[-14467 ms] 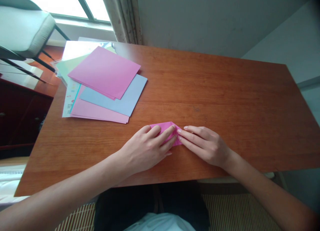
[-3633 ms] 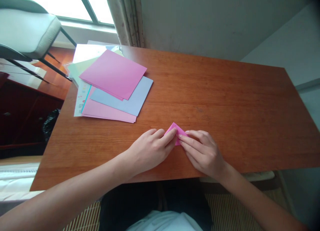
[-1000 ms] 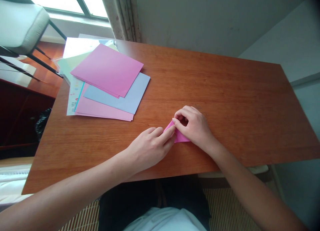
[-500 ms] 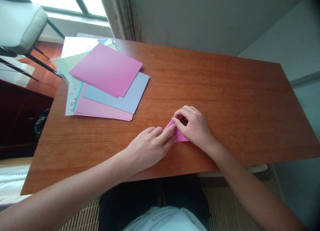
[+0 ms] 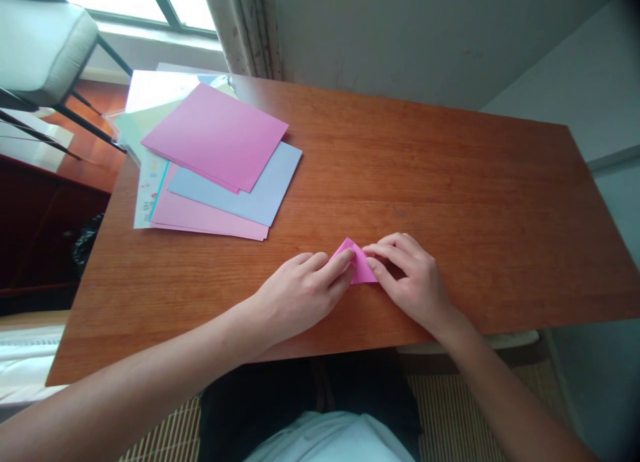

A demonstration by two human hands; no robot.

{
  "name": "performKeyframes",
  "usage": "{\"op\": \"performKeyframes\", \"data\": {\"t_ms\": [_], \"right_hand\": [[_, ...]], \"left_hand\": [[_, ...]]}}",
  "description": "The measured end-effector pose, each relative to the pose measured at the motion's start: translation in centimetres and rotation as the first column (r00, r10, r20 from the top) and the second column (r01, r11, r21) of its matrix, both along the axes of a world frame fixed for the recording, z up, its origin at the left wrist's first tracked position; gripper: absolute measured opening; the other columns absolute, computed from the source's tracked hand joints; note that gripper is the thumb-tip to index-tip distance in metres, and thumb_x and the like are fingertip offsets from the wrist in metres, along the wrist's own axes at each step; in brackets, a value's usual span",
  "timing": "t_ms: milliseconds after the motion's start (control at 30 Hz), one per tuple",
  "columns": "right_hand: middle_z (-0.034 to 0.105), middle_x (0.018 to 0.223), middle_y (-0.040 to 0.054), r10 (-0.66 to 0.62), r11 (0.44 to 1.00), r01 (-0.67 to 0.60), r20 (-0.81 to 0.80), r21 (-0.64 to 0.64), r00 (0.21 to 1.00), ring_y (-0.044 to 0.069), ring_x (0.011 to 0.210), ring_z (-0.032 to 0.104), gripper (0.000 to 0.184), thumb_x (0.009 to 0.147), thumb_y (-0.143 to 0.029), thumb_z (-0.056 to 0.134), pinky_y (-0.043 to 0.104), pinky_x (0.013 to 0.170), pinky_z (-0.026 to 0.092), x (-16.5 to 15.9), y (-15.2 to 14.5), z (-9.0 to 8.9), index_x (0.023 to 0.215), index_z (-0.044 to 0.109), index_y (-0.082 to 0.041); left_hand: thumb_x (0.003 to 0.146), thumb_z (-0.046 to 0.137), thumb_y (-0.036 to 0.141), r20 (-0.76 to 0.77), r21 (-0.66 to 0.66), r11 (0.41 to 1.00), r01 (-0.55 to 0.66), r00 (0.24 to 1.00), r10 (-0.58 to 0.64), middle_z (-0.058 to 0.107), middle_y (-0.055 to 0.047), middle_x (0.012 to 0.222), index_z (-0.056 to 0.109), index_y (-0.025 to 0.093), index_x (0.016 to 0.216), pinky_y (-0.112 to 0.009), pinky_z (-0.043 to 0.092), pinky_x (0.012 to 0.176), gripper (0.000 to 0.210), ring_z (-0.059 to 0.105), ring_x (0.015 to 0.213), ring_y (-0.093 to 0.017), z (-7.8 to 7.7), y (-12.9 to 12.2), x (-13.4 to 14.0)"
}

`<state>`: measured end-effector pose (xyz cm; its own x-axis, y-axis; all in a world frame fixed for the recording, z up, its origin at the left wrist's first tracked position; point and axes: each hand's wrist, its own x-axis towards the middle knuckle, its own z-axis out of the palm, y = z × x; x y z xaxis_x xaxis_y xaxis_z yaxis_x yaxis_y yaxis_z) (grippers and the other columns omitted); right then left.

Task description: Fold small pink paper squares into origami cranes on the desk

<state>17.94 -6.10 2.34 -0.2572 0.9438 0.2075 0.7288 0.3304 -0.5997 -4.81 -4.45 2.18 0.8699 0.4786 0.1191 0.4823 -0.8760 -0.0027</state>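
A small folded piece of bright pink paper [image 5: 361,270] lies on the table near its front edge, its pointed corner facing away from me. My left hand [image 5: 313,285] holds it down from the left, fingers bent and pressed together on its surface and covering its left part. From the other side, my right hand [image 5: 413,275] has thumb and fingertips close together at the paper's right sloping edge. Whether the paper passes between those fingertips is hard to see.
The wooden table [image 5: 475,215] stretches to the right. Back left on it, pink sheets [image 5: 217,135], a blue-grey sheet [image 5: 250,195] and lighter pink sheets [image 5: 210,215] overlap. Beyond stand a chair [image 5: 45,42] and a curtain [image 5: 245,29].
My right hand has moved from the paper's top corner down and to the right along its edge, uncovering the corner. My left hand keeps its place on the paper.
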Motion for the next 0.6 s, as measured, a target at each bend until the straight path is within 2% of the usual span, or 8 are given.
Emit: {"op": "performKeyframes", "data": {"t_ms": [100,267,467,600], "right_hand": [[0.067,0.097,0.0063,0.034,0.993,-0.039,0.046,0.110,0.998,0.021,0.090,0.062,0.021,0.093,-0.016,0.060,0.038,0.080,0.054,0.6,-1.2,-0.2,0.108,0.071,-0.026],[0.071,0.115,0.0094,0.221,0.938,-0.268,0.214,0.220,0.951,0.027,0.106,0.061,0.040,0.085,-0.008,0.064,0.046,0.091,0.055,1.9,-2.5,-0.6,0.121,0.069,-0.025],[0.074,0.115,0.0057,0.167,0.933,-0.238,0.262,0.269,0.950,0.025,0.107,0.064,0.040,0.090,-0.008,0.062,0.043,0.090,0.057,2.2,-2.7,-1.0,0.123,0.069,-0.031],[0.075,0.115,0.0041,0.198,0.921,-0.276,0.278,0.276,0.940,0.024,0.107,0.064,0.037,0.092,-0.009,0.063,0.042,0.091,0.057,2.1,-2.5,-1.2,0.122,0.070,-0.031]], "left_hand": [[0.097,0.045,0.012,0.002,-0.006,1.000,0.000,1.000,0.000,0.054,-0.013,0.145,0.065,0.013,0.123,-0.034,0.055,0.074,0.032,0.061,0.085,-0.017,-0.1,0.0,0.0],[0.098,0.047,0.014,-0.001,-0.018,1.000,0.001,1.000,-0.001,0.052,-0.013,0.147,0.066,0.014,0.120,-0.034,0.054,0.073,0.030,0.061,0.086,-0.017,0.0,0.0,0.0],[0.098,0.046,0.013,0.002,-0.004,1.000,-0.003,1.000,0.003,0.052,-0.013,0.147,0.065,0.014,0.122,-0.033,0.054,0.073,0.031,0.061,0.085,-0.017,0.0,0.1,0.0],[0.098,0.044,0.012,0.004,-0.001,1.000,0.001,1.000,-0.001,0.056,-0.012,0.143,0.065,0.013,0.122,-0.034,0.055,0.076,0.033,0.061,0.085,-0.017,0.0,0.1,0.0]]}}
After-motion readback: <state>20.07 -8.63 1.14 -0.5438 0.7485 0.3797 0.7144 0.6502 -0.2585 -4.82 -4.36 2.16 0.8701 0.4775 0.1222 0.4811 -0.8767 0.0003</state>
